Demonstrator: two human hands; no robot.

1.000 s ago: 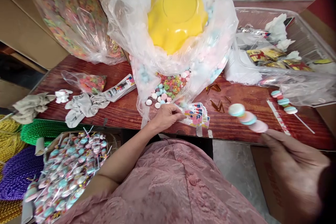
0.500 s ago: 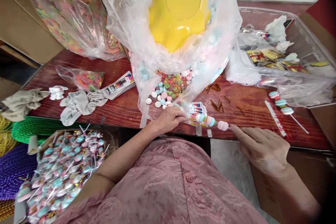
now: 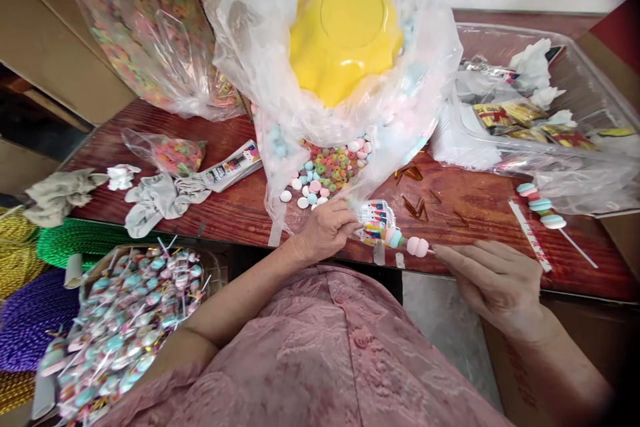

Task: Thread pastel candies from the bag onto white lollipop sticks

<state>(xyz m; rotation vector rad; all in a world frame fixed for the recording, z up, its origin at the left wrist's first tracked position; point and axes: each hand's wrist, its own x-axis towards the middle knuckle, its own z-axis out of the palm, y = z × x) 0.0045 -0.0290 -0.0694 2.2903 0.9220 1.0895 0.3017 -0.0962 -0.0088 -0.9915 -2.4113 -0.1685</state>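
At the near edge of a dark red wooden table (image 3: 483, 193), you hold a skewer of pink and blue marshmallows and green gummy rings (image 3: 417, 247) level in your right hand (image 3: 493, 283), thumb and forefinger clamped on its white stick. Its left end overlaps a fanned stack of clear wrappers with a colourful print (image 3: 379, 217); whether that end sits inside one, you cannot tell from here. Your left hand (image 3: 327, 230) has its thumb and fingers together, pinched on the left edge of the stack.

Just beyond that hand, loose marshmallows and small multicoloured gummy rings (image 3: 334, 165) spill before a large translucent plastic bag (image 3: 420, 123), on which an upturned yellow bowl with a wavy rim (image 3: 345, 37) rests. Gold twist ties (image 3: 416, 208) lie to the right of the bag. Farther right, a second marshmallow skewer (image 3: 541, 205) lies near a clear plastic bin (image 3: 607, 90). At near left, below table level, wrapped candy skewers (image 3: 133, 327) fill a box.
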